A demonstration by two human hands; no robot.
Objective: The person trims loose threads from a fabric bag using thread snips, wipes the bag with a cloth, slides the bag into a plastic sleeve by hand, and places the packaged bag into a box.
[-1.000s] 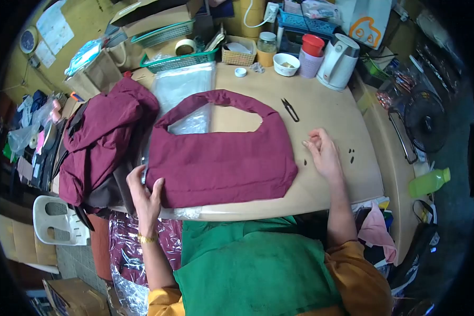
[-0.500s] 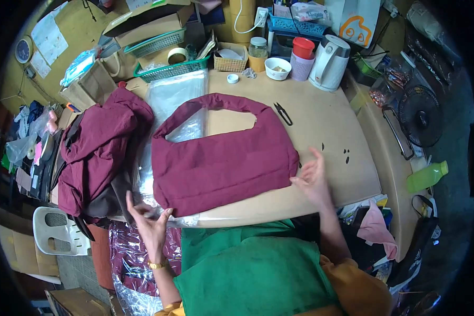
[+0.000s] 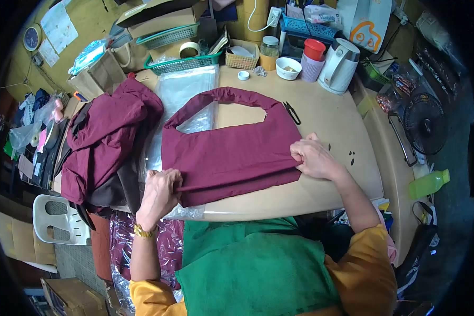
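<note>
A maroon cloth bag (image 3: 231, 152) lies on the table with its wide strap looped away from me. My left hand (image 3: 160, 194) is closed on its lower left corner, and my right hand (image 3: 313, 157) grips its right edge near the bottom. Between the two hands a fold runs across the lower part of the bag. Clear plastic sleeves (image 3: 189, 79) lie partly beneath it. Black thread snips (image 3: 292, 112) rest close to the strap's right side.
A pile of maroon cloth (image 3: 108, 137) is at the left. Along the back stand a green basket (image 3: 181, 64), a white bowl (image 3: 288, 68) and a kettle (image 3: 338, 66). Small dark pieces (image 3: 352, 157) lie at the right. A green bottle (image 3: 429, 184) is beyond the table's right side.
Both hands have gone from open to closed on the bag's lower sides. The lower part of the bag now shows a crosswise fold, and its right side has moved nearer the snips.
</note>
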